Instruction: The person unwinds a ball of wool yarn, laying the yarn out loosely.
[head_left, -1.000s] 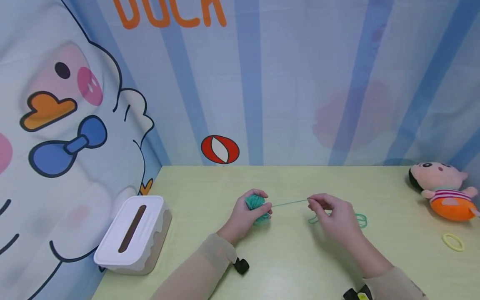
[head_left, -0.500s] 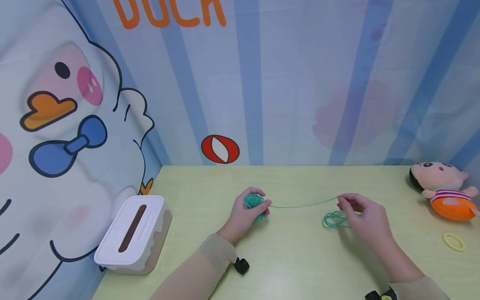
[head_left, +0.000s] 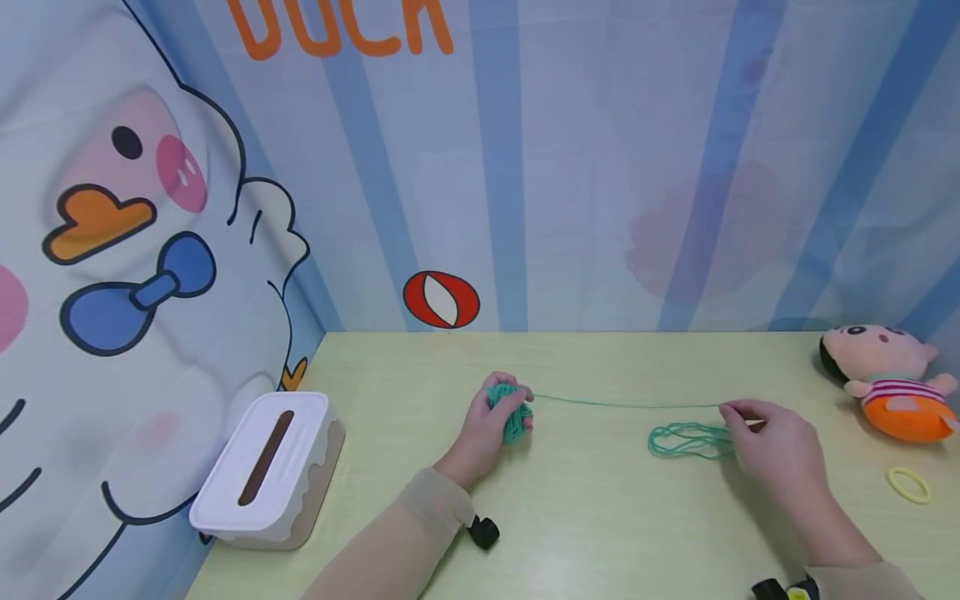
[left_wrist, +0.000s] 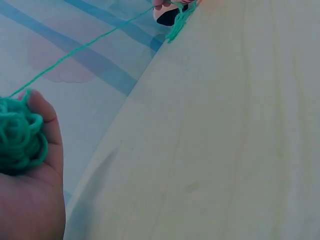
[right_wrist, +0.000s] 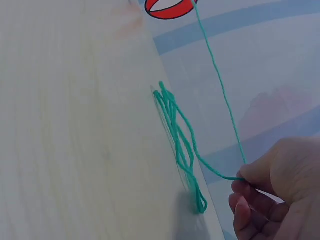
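A ball of green yarn (head_left: 512, 423) sits in my left hand (head_left: 480, 429), whose fingers and thumb curl round it; its loops (left_wrist: 22, 132) show close up in the left wrist view. One strand (head_left: 622, 406) runs nearly straight across to my right hand (head_left: 783, 450). In the right wrist view, the thumb and forefinger of that hand (right_wrist: 280, 187) pinch the strand. Loose loops of the same yarn (head_left: 686, 440) lie on the table beside the right hand, which hides their right end.
A white tissue box (head_left: 262, 467) with a slot in its lid stands on the left of the table (head_left: 570, 525). At the right lie a plush doll (head_left: 900, 383) and a yellow ring (head_left: 907, 485). A printed curtain (head_left: 585, 167) hangs behind.
My right hand has moved to the right, drawing the strand longer between the hands. More of the loose loops shows on the table. The left hand has shifted slightly left with the ball.
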